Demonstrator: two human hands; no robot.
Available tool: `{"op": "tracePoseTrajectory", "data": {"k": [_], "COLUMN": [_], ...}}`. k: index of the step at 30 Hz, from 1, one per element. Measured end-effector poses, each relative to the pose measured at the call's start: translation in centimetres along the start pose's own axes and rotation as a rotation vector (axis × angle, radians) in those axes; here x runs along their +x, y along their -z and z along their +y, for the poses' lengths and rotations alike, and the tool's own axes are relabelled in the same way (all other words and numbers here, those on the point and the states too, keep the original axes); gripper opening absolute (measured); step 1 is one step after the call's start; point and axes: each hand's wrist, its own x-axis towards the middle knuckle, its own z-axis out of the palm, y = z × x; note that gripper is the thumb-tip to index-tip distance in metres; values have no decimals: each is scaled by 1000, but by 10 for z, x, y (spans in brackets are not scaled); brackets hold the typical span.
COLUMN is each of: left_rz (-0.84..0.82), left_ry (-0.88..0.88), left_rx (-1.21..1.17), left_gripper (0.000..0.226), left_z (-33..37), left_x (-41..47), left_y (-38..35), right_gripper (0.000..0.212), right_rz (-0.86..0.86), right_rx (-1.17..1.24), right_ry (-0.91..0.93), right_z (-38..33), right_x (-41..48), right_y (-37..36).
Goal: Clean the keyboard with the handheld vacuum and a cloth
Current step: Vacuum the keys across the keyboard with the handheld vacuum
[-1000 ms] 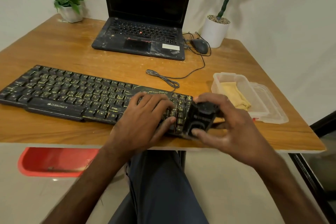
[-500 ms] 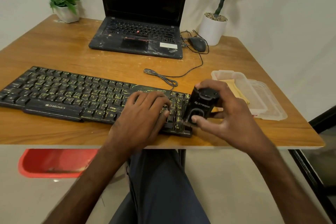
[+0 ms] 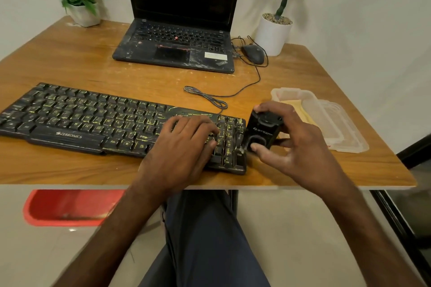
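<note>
Desk (image 3: 70, 60): keyboard (image 3: 93, 121) lies along the front edge, left of centre. Left hand (image 3: 182, 147) rests flat on its right-hand keys, fingers relaxed, holding nothing. Right hand (image 3: 296, 147) grips the handheld vacuum (image 3: 261, 131), thumb on its front and fingers over the top, at the keyboard's right end. Yellow cloth (image 3: 300, 109) sits in the clear container (image 3: 338, 123), just right of it.
</note>
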Motion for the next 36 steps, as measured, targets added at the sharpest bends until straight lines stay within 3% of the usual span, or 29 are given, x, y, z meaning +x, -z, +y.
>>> {"op": "tracePoseTrajectory", "data": {"k": [6,11,15,23,28,33,36], "left_rz": [8,8,10,-19,-12,-6,10], "left_ry": [-4,-5,-9,-7,-4,-12,-7], "left_rx": [-17,-22,-3,-23,-21,-29,-16], "left_gripper": [35,35,35,36,35,36,36], "left_z": [1,0,1,1,1,2,2], "left_x": [0,0,0,0,0,0,0], "left_y": [1,1,1,3,3,4,3], "right_gripper": [73,72,73,69,68,63,63], "right_rz": [-27,139,18,-13,-185,-153,-193], "right_rx": [176,133,244,-68,-26,-245,-145], "right_ry": [32,-104,-40,35,80,163,156], "right_z": [-8,8,0,13,5,6,2], "right_x": [-14,-5,-13,26,20,31,30], "right_y": [-8,-6,-7,-1,7,4,4]}}
